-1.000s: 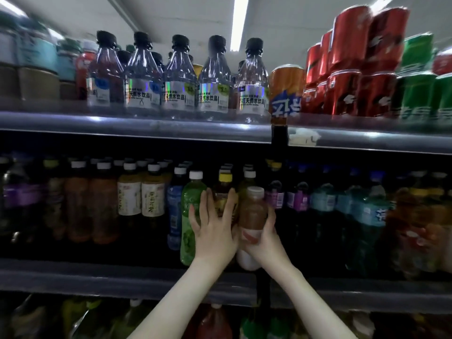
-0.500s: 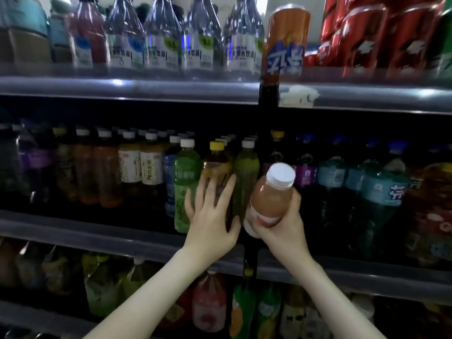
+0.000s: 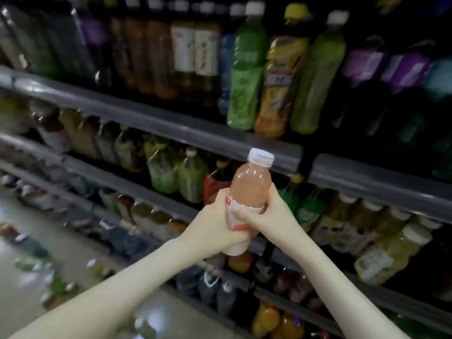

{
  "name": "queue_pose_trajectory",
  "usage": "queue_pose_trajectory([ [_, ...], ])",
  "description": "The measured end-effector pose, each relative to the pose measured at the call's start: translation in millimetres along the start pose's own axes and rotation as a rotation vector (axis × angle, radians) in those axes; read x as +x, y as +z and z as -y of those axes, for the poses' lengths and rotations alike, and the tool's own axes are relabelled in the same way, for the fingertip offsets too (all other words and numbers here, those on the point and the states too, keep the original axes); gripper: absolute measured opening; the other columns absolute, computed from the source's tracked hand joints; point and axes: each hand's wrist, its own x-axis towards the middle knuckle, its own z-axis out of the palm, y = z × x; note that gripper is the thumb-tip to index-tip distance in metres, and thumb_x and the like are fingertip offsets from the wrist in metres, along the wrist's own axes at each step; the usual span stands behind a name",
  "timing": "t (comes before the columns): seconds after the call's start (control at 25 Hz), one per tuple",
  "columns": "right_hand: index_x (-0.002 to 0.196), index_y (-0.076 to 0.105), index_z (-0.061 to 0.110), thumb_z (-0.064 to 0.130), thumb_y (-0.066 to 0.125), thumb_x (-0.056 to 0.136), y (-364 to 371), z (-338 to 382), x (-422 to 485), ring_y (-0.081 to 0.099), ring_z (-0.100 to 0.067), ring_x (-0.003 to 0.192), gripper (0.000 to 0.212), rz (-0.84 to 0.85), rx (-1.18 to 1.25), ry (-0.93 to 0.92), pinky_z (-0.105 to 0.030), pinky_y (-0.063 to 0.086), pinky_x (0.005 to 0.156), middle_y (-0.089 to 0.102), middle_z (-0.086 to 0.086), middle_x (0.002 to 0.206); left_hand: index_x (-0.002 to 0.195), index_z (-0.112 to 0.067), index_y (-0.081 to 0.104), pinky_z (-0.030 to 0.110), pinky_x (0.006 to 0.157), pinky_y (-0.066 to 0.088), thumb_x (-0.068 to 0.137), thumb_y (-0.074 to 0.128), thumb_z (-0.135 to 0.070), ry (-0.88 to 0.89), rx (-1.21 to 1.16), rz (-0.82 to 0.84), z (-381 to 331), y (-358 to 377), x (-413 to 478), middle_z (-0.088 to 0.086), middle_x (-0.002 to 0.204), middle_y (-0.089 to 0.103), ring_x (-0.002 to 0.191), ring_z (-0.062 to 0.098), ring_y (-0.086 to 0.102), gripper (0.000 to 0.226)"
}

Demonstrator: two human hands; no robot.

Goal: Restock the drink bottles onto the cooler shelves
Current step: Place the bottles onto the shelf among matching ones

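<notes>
A pink drink bottle (image 3: 250, 189) with a white cap is held upright in front of the cooler, clear of every shelf. My left hand (image 3: 215, 222) grips its lower body from the left. My right hand (image 3: 271, 211) wraps round its white label from the right. The bottle's base pokes out below both hands. Behind it runs a grey shelf rail (image 3: 171, 123) carrying green bottles (image 3: 244, 77) and a yellow-labelled bottle (image 3: 278, 81). Most of the view is blurred.
Lower shelves (image 3: 137, 189) hold green, red and yellow bottles in rows. Purple-labelled bottles (image 3: 391, 67) stand at the upper right. A pale floor (image 3: 36, 241) with scattered bottles lies at the lower left.
The view has dropped to lower shelves. The pink bottle came away from the shelf toward me, and my left hand left the shelved bottles and took hold of it.
</notes>
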Motion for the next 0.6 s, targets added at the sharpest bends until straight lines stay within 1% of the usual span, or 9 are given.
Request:
queue_pose_trajectory([
  [0.08,0.116,0.053,0.03,0.049,0.079,0.053,46.7,-25.3,2.4,0.067,-0.008,0.096,0.07,0.08,0.069,0.095,-0.041,0.055,0.088,0.07,0.008,0.105,0.126,-0.034,0.036,0.023,0.08,0.052,0.071,0.073,-0.049,-0.137,0.065,0.057,44.1,-17.6,-22.2,-0.013,0.107,0.062,0.094,0.005,0.062,0.068],
  [0.16,0.109,0.056,0.029,0.043,0.082,0.058,102.4,-38.2,0.8,0.069,-0.014,0.094,0.059,0.177,0.094,0.178,-0.046,0.056,0.086,0.071,0.004,0.102,0.129,-0.034,0.041,0.02,0.085,0.05,0.072,0.07,-0.055,-0.226,0.026,0.099,92.7,-45.2,-55.2,-0.015,0.113,0.062,0.098,0.001,0.061,0.066],
  [0.24,0.099,0.058,0.027,0.033,0.083,0.067,156.3,-42.4,-1.1,0.07,-0.019,0.093,0.041,0.233,0.092,0.235,-0.046,0.056,0.085,0.072,0.001,0.097,0.132,-0.035,0.045,0.014,0.09,0.047,0.077,0.067,-0.054,-0.284,-0.051,0.078,137.1,-77.2,-95.4,-0.018,0.111,0.064,0.099,-0.005,0.06,0.062],
  [0.28,0.098,0.059,0.024,0.031,0.083,0.069,183.2,-42.5,-1.3,0.07,-0.022,0.093,0.038,0.258,0.1,0.262,-0.046,0.057,0.083,0.072,-0.001,0.097,0.133,-0.034,0.045,0.009,0.088,0.044,0.083,0.065,-0.047,-0.325,-0.077,0.058,157.8,-92.6,-116.7,-0.019,0.109,0.064,0.099,-0.006,0.06,0.056],
  [0.32,0.1,0.06,0.021,0.032,0.083,0.069,217.3,-41.8,-2.7,0.07,-0.023,0.092,0.04,0.29,0.111,0.293,-0.044,0.057,0.081,0.072,-0.004,0.098,0.135,-0.034,0.044,0.008,0.086,0.042,0.089,0.06,-0.04,-0.378,-0.08,0.032,182.1,-111.1,-141.9,-0.019,0.109,0.063,0.1,-0.003,0.06,0.05],
  [0.4,0.107,0.062,0.017,0.031,0.08,0.074,283.6,-36.3,-6.0,0.07,-0.022,0.091,0.04,0.338,0.131,0.357,-0.037,0.058,0.072,0.072,-0.007,0.102,0.139,-0.036,0.038,0.014,0.087,0.04,0.094,0.054,-0.035,-0.457,-0.056,-0.011,224.5,-147.7,-186.1,-0.014,0.114,0.059,0.106,0.005,0.057,0.048],
  [0.48,0.104,0.062,0.019,0.027,0.077,0.079,356.7,-22.1,-9.9,0.07,-0.021,0.089,0.03,0.371,0.147,0.405,-0.038,0.059,0.072,0.072,-0.007,0.102,0.139,-0.037,0.036,0.019,0.089,0.044,0.093,0.056,-0.031,-0.508,-0.052,-0.065,267.0,-193.8,-226.2,-0.006,0.122,0.058,0.106,0.008,0.057,0.05],
  [0.52,0.1,0.062,0.021,0.026,0.076,0.08,397.8,-9.5,-11.3,0.07,-0.021,0.088,0.024,0.388,0.153,0.413,-0.039,0.058,0.074,0.072,-0.006,0.1,0.138,-0.037,0.037,0.018,0.088,0.045,0.093,0.057,-0.029,-0.514,-0.049,-0.093,287.5,-224.1,-246.0,-0.003,0.124,0.059,0.104,0.009,0.058,0.05],
  [0.6,0.094,0.062,0.021,0.026,0.075,0.081,464.8,14.5,-11.8,0.07,-0.021,0.087,0.019,0.416,0.175,0.412,-0.037,0.056,0.073,0.072,-0.005,0.096,0.137,-0.035,0.039,0.011,0.079,0.043,0.092,0.059,-0.026,-0.513,-0.018,-0.137,316.5,-278.9,-274.9,-0.002,0.123,0.059,0.098,0.007,0.059,0.05],
])
